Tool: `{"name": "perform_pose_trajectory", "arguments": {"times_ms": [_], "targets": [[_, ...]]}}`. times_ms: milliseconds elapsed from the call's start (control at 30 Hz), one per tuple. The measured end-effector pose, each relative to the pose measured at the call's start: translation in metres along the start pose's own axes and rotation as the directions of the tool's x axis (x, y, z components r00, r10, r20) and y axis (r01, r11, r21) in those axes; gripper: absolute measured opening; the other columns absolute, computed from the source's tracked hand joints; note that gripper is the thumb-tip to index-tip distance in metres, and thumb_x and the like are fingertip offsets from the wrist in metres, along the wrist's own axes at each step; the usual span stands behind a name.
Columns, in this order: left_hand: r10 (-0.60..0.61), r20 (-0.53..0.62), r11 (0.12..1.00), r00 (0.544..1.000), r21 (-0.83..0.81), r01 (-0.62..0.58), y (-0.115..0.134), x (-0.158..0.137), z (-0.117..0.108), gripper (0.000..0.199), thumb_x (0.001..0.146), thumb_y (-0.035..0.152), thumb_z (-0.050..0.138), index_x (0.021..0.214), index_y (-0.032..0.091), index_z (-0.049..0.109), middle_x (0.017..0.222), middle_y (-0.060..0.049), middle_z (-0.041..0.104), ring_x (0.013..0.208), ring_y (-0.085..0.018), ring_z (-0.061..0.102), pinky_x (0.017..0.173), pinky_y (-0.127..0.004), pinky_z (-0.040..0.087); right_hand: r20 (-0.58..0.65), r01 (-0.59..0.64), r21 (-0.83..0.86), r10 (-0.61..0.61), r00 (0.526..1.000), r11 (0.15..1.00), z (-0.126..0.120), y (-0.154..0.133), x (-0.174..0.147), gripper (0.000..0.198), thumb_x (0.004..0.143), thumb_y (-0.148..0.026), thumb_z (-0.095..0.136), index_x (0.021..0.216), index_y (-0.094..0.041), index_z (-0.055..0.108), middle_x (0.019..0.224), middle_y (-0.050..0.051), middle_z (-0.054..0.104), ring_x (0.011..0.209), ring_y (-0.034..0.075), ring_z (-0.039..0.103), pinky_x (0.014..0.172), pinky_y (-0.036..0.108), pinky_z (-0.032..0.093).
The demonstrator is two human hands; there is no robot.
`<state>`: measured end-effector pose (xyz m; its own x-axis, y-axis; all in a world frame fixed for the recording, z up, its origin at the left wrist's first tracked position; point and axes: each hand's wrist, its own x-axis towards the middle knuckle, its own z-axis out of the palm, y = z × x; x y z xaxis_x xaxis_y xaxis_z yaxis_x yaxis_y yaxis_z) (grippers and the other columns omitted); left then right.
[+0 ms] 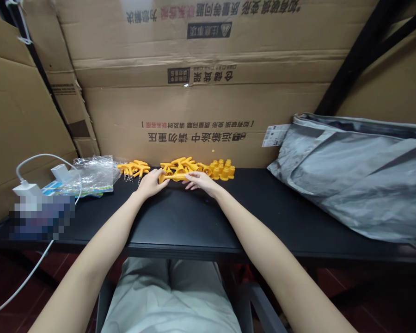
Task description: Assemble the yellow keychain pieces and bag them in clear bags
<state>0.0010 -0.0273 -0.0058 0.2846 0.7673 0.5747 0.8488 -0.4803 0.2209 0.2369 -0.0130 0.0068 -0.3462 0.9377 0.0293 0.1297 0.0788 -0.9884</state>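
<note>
Cardboard sheets (201, 92) form the whole backdrop, printed with upside-down lettering; they stand against the table's far edge, I judge as a screen that closes off the work area.

Black table (180, 222) runs the full width of my view. I sit at its near edge, knees under it.

Grey fabric bag (360, 175) lies slumped over the right end of the table, reaching to the far right corner, well apart from my hands. A white label sits at its upper left.

Left end: a crumpled clear plastic bag (93, 173) over some printed packaging, with a white charger (27, 189) and its cable (45, 159) looping beside it. A part of that area is blurred; contents not readable.

Along the middle of the far edge, three yellow groups in a row: a small bunch of branched pieces with key chains (133, 169) at the left, the middle pile of branched pieces (182, 166), and a cluster of small yellow pegs (222, 170) standing upright at the right. Sorted by kind, it seems, and kept within reach.

My left hand (150, 183) lies palm down, fingers loosely spread, fingertips touching the near-left side of the middle pile. My right hand (201, 180) is likewise flat and spread, fingertips at the pile's near-right side. Neither pinches a piece, as far as I can see; the two bracket the pile from both sides.
</note>
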Motion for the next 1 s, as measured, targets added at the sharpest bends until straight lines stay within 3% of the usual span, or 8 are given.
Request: {"name": "perform_pose_trajectory", "arguments": {"times_ms": [167, 333, 500, 633, 700, 800, 867, 1000], "targets": [[-0.009, 0.049, 1.000, 0.999, -0.016, 0.010, -0.003, 0.000, 0.002, 0.034, 0.085, 0.046, 0.052, 0.108, 0.022, 0.059, 0.098, -0.005, 0.064, 0.090, -0.020, 0.061, 0.083, -0.033, 0.048, -0.015, -0.041, 0.143, 0.043, 0.999, 0.989, 0.006, -0.001, 0.000, 0.015, 0.087, -0.030, 0.062, 0.093, -0.016, 0.064, 0.085, 0.007, 0.072, 0.060, 0.010, 0.066, 0.054, 0.018, 0.053], [-0.002, 0.102, 0.996, 0.995, -0.085, 0.010, 0.001, -0.001, 0.001, 0.055, 0.084, 0.045, 0.054, 0.133, 0.021, 0.045, 0.120, -0.009, 0.061, 0.102, -0.021, 0.061, 0.089, -0.033, 0.048, -0.104, -0.030, 0.336, 0.069, 0.992, 0.941, 0.009, -0.003, 0.004, 0.011, 0.087, -0.028, 0.061, 0.086, -0.018, 0.058, 0.073, 0.002, 0.067, 0.054, 0.010, 0.062, 0.055, 0.020, 0.052], [-0.212, 0.065, 0.969, 0.975, 0.148, 0.200, 0.001, -0.001, -0.004, 0.052, 0.087, 0.039, 0.050, 0.135, 0.020, 0.043, 0.122, -0.014, 0.060, 0.115, -0.029, 0.054, 0.097, -0.046, 0.042, -0.329, 0.154, 0.334, -0.038, 0.944, 0.930, 0.002, -0.002, 0.010, 0.023, 0.081, -0.035, 0.067, 0.089, -0.021, 0.050, 0.077, -0.001, 0.063, 0.059, 0.010, 0.062, 0.057, 0.021, 0.050], [-0.440, 0.123, 0.858, 0.889, 0.348, 0.377, -0.009, -0.002, -0.004, 0.043, 0.084, 0.036, 0.052, 0.123, 0.018, 0.054, 0.132, -0.021, 0.053, 0.124, -0.037, 0.045, 0.099, -0.057, 0.035, -0.454, 0.347, 0.022, -0.299, 0.839, 0.938, 0.000, 0.002, 0.012, 0.040, 0.075, -0.044, 0.069, 0.103, -0.023, 0.050, 0.102, 0.004, 0.064, 0.084, 0.017, 0.064, 0.072, 0.028, 0.053], [-0.482, 0.184, 0.840, 0.857, 0.376, 0.391, -0.013, -0.002, -0.003, 0.038, 0.084, 0.038, 0.050, 0.116, 0.018, 0.058, 0.130, -0.020, 0.054, 0.126, -0.038, 0.044, 0.100, -0.060, 0.033, -0.418, 0.407, -0.201, -0.454, 0.787, 0.891, 0.003, 0.002, 0.012, 0.041, 0.077, -0.043, 0.066, 0.110, -0.023, 0.051, 0.112, 0.007, 0.063, 0.096, 0.019, 0.062, 0.082, 0.032, 0.051], [-0.474, 0.208, 0.844, 0.856, 0.384, 0.374, -0.016, -0.001, -0.001, 0.034, 0.086, 0.039, 0.048, 0.108, 0.019, 0.062, 0.127, -0.019, 0.057, 0.126, -0.037, 0.044, 0.102, -0.062, 0.030, -0.311, 0.417, -0.496, -0.604, 0.734, 0.762, 0.014, -0.001, 0.015, 0.037, 0.082, -0.036, 0.061, 0.115, -0.021, 0.054, 0.117, 0.010, 0.062, 0.103, 0.023, 0.059, 0.089, 0.037, 0.047], [-0.461, 0.197, 0.849, 0.865, 0.382, 0.365, -0.016, -0.001, 0.001, 0.032, 0.085, 0.037, 0.049, 0.107, 0.018, 0.063, 0.125, -0.019, 0.058, 0.125, -0.036, 0.045, 0.102, -0.062, 0.030, -0.216, 0.384, -0.664, -0.657, 0.723, 0.641, 0.023, -0.005, 0.020, 0.035, 0.085, -0.030, 0.057, 0.118, -0.020, 0.056, 0.120, 0.012, 0.062, 0.109, 0.026, 0.057, 0.093, 0.039, 0.043], [-0.436, 0.168, 0.857, 0.884, 0.377, 0.351, -0.016, -0.001, 0.003, 0.030, 0.084, 0.037, 0.050, 0.104, 0.019, 0.063, 0.122, -0.018, 0.060, 0.122, -0.036, 0.047, 0.099, -0.062, 0.032, -0.015, 0.306, -0.865, -0.631, 0.776, 0.397, 0.041, -0.011, 0.036, 0.039, 0.088, -0.019, 0.048, 0.126, -0.019, 0.053, 0.130, 0.013, 0.058, 0.116, 0.028, 0.054, 0.098, 0.043, 0.036]]}}
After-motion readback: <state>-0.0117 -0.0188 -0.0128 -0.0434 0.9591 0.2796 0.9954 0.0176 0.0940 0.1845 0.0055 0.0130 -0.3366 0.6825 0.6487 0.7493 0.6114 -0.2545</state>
